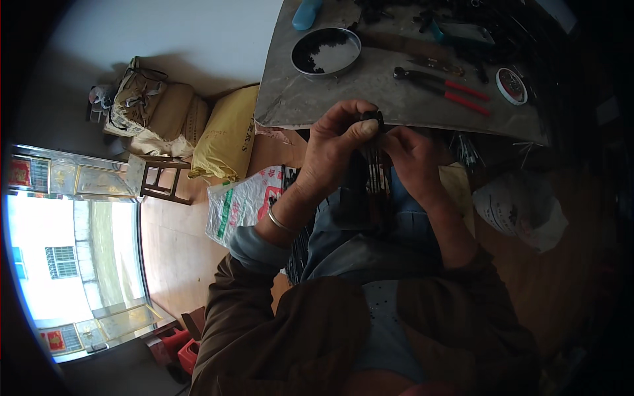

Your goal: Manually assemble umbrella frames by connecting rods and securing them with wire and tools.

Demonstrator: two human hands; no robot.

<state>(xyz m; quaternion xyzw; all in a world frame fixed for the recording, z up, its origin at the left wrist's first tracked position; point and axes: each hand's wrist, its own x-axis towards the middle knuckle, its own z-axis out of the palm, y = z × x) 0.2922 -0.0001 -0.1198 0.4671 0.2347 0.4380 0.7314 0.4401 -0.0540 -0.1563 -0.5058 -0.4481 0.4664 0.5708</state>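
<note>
Close to the table's front edge, my left hand point(337, 142) is closed around the black head of what looks like a folded umbrella frame point(373, 168). My left thumb presses on top of that head. Thin metal ribs run down from it toward my lap, where a dark part of the frame lies between my legs. My right hand point(415, 155) is beside it with bent fingers pinched at the upper ribs. Its fingertips are partly hidden, and the small part they grip cannot be made out.
On the grey table point(284, 99) are a round dish point(340, 59) of small black pieces, red-handled pliers point(439, 89), a white round lid point(512, 86) and a blue bottle point(306, 14). Sacks point(228, 132) and a wooden stool point(155, 177) stand left; a plastic bag point(518, 208) lies right.
</note>
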